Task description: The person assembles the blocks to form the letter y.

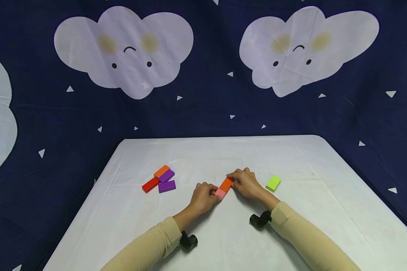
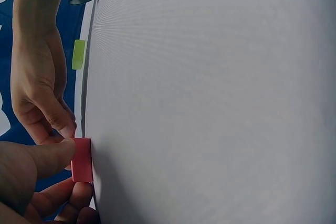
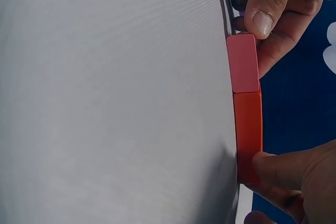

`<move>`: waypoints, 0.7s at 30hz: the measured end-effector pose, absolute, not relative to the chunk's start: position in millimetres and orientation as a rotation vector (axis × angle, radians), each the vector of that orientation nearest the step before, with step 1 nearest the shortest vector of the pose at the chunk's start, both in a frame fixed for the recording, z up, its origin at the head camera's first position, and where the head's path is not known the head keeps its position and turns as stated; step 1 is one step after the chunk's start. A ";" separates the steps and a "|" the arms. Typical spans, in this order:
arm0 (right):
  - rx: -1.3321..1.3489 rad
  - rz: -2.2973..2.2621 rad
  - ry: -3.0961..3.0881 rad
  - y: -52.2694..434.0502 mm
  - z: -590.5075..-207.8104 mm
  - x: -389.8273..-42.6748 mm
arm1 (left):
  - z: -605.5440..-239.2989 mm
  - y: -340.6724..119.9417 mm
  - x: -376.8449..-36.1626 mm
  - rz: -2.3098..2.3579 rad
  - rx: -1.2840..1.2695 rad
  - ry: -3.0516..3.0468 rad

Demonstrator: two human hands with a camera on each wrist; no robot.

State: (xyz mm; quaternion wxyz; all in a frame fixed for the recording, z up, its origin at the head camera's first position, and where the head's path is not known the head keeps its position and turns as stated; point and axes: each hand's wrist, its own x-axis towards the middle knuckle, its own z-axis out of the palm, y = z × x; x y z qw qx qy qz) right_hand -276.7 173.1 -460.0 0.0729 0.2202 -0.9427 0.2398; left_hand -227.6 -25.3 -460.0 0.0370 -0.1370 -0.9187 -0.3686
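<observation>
Near the middle of the white table, a pink block (image 1: 220, 193) and an orange block (image 1: 226, 184) lie end to end, touching, in a slanted line. My left hand (image 1: 202, 196) pinches the pink block between thumb and fingers; the left wrist view shows the thumb on one side of that pink block (image 2: 82, 160). At the far end of the orange block (image 3: 248, 135), my right hand (image 1: 247, 183) grips it with thumb and fingertips. In the right wrist view the two blocks meet along a straight seam.
To the left lie a red block (image 1: 150, 185), another orange block (image 1: 161, 171) and two purple blocks (image 1: 167, 186), close together. A lime green block (image 1: 273, 183) sits right of my right forearm. Dark blue cloth with clouds hangs behind the white table (image 1: 224, 241).
</observation>
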 end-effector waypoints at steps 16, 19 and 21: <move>0.564 0.853 -2.836 189.0 -448.8 -272.8 | -452.2 -31.5 -231.4 -1.165 -0.409 -2.794; 0.533 0.869 -2.832 195.4 -445.1 -271.0 | -451.3 -33.8 -234.3 -1.191 -0.455 -2.789; 0.516 0.888 -2.830 199.5 -443.1 -269.5 | -450.5 -34.9 -235.5 -1.213 -0.492 -2.785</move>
